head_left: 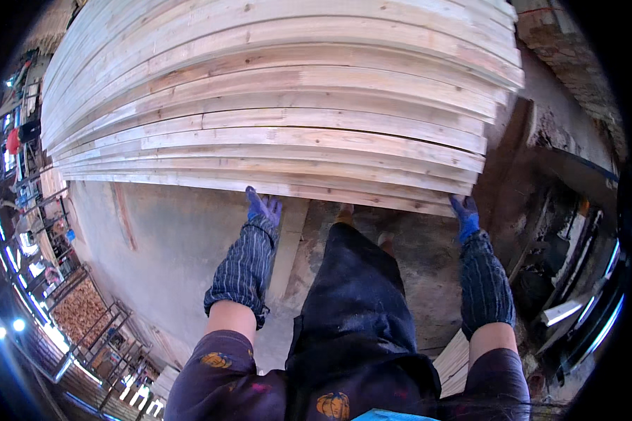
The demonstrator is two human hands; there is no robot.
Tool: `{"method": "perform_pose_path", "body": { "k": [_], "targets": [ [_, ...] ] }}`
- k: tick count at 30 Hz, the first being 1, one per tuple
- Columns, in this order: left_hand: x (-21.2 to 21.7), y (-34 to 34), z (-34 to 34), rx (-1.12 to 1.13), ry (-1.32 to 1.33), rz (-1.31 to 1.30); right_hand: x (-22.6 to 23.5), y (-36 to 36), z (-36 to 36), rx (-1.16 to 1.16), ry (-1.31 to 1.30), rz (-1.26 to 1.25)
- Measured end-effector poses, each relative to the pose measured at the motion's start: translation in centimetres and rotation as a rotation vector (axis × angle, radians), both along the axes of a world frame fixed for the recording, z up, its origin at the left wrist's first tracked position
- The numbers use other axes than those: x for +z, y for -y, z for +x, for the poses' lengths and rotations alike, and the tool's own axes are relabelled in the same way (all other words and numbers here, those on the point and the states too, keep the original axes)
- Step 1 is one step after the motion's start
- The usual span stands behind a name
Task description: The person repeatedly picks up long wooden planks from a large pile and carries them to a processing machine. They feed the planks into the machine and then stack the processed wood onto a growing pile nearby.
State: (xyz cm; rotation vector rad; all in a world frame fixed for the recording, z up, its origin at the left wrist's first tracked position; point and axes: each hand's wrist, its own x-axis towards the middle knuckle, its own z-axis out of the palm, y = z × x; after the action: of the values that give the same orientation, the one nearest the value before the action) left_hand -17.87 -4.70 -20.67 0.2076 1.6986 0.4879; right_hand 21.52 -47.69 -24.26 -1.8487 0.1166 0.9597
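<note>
A large stack of pale wooden boards (295, 98) fills the upper middle, its long boards lying side by side and running left to right. At the near edge, my left hand (263, 208), in a blue-purple glove, grips the nearest board, with the thumb up against its face and the other fingers partly hidden at the edge. My right hand (465, 216), gloved alike, holds the right end of the near edge, its fingertips partly out of sight. Dark striped sleeve covers reach from both wrists up the forearms. How many boards each hand grips cannot be made out.
Beneath the stack lies a grey concrete floor (168, 245). My dark apron (358, 295) hangs between my arms. Racks and a heap of wood pieces (81, 309) stand at the left. Dark machinery (555, 245) is at the right. More pale boards (454, 365) lie by my right elbow.
</note>
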Motion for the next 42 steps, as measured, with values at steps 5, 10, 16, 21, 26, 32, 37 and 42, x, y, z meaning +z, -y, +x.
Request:
{"method": "perform_pose_path", "body": {
  "k": [5, 10, 16, 21, 26, 32, 37, 42],
  "targets": [
    [-6.2, -3.7, -0.1, -0.001, 0.363, 0.099, -5.7, 3.0, 1.8, -0.085, -0.033, -0.029],
    [-7.7, -2.8, -0.4, 0.074, 0.406, 0.099, -4.5, 3.2, 1.5, 0.007, 0.003, -0.142],
    [-4.3, -2.0, -1.6, 0.09, 0.467, 0.122, -0.4, 1.3, -0.7, -0.244, -0.21, -0.271],
    [-2.2, -1.3, -2.9, 0.255, 0.426, -0.029, -2.0, 5.7, -0.6, 0.056, 0.166, -0.259],
    [-1.2, -2.4, -3.1, 0.228, 0.49, 0.039, -3.0, 6.0, 0.5, 0.081, -0.089, -0.288],
    [-1.1, -1.6, -3.5, 0.224, 0.451, 0.177, 1.2, -0.8, 1.6, 1.181, 0.378, -0.779],
    [8.6, 3.3, -1.6, 0.006, 0.563, -0.008, 13.5, -22.7, -7.8, 1.326, -0.083, -0.008],
    [13.9, 13.2, 2.4, -0.469, 1.058, -0.098, 23.3, -41.5, -21.2, 1.563, -0.457, 0.042]
  ]
}}
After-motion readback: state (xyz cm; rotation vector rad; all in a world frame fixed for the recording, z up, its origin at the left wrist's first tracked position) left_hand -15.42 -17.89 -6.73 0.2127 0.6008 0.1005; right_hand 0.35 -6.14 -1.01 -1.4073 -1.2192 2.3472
